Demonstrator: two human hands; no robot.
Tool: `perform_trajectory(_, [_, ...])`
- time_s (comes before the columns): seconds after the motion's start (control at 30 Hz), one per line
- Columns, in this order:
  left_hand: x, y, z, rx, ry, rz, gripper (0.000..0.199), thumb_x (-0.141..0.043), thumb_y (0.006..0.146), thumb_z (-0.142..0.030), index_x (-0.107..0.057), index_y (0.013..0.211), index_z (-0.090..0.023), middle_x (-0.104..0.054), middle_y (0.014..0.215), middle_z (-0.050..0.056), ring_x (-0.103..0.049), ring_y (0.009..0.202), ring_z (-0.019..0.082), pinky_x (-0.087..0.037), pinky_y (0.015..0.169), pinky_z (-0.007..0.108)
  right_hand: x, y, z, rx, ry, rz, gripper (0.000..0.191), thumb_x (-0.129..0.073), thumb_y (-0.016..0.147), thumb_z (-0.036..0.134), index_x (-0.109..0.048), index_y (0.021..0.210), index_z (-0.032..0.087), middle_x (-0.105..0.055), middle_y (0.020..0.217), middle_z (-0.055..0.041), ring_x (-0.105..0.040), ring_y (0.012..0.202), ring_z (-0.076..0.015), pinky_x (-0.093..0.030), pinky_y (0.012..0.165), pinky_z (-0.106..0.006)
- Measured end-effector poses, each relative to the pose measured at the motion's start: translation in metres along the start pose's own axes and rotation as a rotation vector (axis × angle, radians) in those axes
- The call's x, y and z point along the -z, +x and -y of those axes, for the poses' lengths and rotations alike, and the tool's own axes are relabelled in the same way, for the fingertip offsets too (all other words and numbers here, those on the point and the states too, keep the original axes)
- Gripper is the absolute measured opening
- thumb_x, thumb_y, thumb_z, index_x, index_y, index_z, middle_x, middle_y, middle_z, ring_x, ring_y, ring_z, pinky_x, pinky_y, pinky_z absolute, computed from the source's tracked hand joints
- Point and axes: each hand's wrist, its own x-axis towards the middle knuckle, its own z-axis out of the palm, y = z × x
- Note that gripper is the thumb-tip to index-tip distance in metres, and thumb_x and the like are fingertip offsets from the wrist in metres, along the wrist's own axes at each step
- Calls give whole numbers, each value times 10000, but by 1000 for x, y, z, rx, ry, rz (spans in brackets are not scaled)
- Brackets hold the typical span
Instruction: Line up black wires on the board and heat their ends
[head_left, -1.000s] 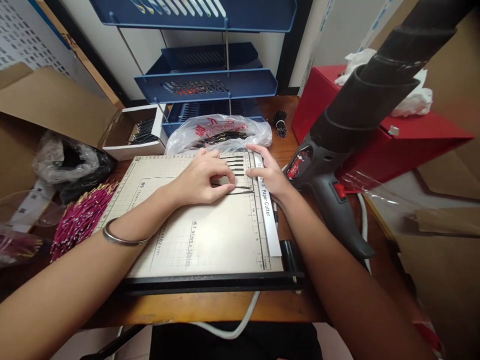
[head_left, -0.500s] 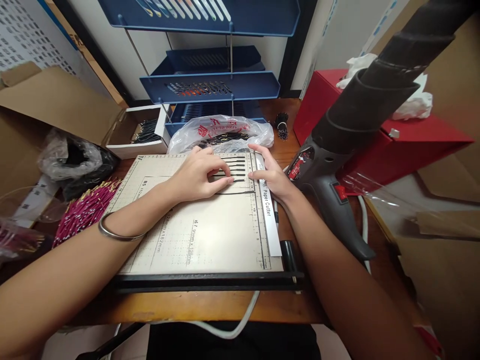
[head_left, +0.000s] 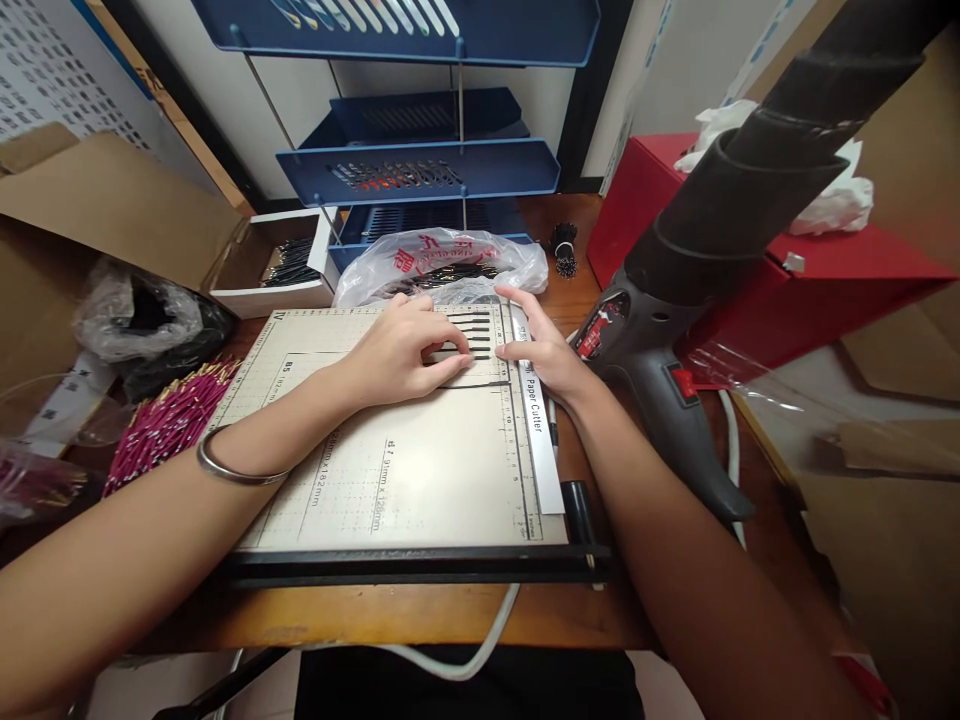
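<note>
A cream paper cutter board point(head_left: 435, 470) printed with rulers lies on the wooden table. Several thin black strips point(head_left: 480, 338) with thicker dark ends are lined up near its upper right corner, and one longer black strip point(head_left: 480, 384) lies just below them. My left hand point(head_left: 412, 350) rests over the strips, thumb and forefinger nearly together at one strip; whatever is between the fingertips is too small to make out. At the cutter's right edge, beside the white "Paper Cutter" label point(head_left: 538, 425), my right hand point(head_left: 544, 350) has thumb and forefinger spread apart.
A plastic bag point(head_left: 442, 265) of dark strips sits behind the cutter, below blue shelves point(head_left: 420, 172). Magenta sticks point(head_left: 169, 425) and a white box point(head_left: 274, 295) are at left. At right stand a grey heat gun point(head_left: 660, 350) and a red box point(head_left: 787, 300).
My left hand has shifted slightly right, its thumb and fingertip now nearer the thick strip ends. My right hand has barely moved.
</note>
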Motion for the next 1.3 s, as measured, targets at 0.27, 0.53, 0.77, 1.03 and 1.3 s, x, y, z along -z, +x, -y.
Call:
perform_trajectory(0.27, [-2,0,0,2,-10,6,284,-651,1021,-425,-812,896,-228,-694,706,38,-578,835,246,-371,848,413,-1,1,1,-5,-2,-18,833,-787,606,264,-560,1407,305,-561,1618,-56,-452,1585,-355,-253,1417,-596])
perform_trajectory(0.53, [-2,1,0,-2,17,1,295,-635,1040,-424,-810,912,-223,-664,659,30,-552,801,240,-339,815,413,1,-1,5,-16,-26,-6,850,-802,616,259,-584,1435,321,-547,1653,-32,-402,1632,-353,-208,1433,-598])
perform_trajectory(0.77, [-5,1,0,-15,23,-32,306,-637,1034,-421,-810,893,-211,-636,645,24,-518,758,227,-305,804,399,1,-1,2,-14,-30,30,1070,-950,611,359,-477,1569,323,-440,1743,-70,-353,1663,-384,-280,1412,-637])
perform_trajectory(1.03, [1,1,1,67,-44,-57,434,-453,1073,-360,-803,867,-204,-695,706,48,-525,777,232,-324,809,416,6,4,-7,14,-33,51,1113,-1003,602,396,-482,1584,357,-433,1750,-55,-359,1661,-412,-288,1410,-663])
perform_trajectory(1.3, [4,1,3,101,-87,-85,347,-548,1013,-382,-804,863,-201,-653,670,36,-547,755,223,-358,801,409,4,3,-5,4,-30,44,1138,-1023,589,435,-478,1583,344,-417,1759,-72,-387,1644,-417,-296,1405,-670])
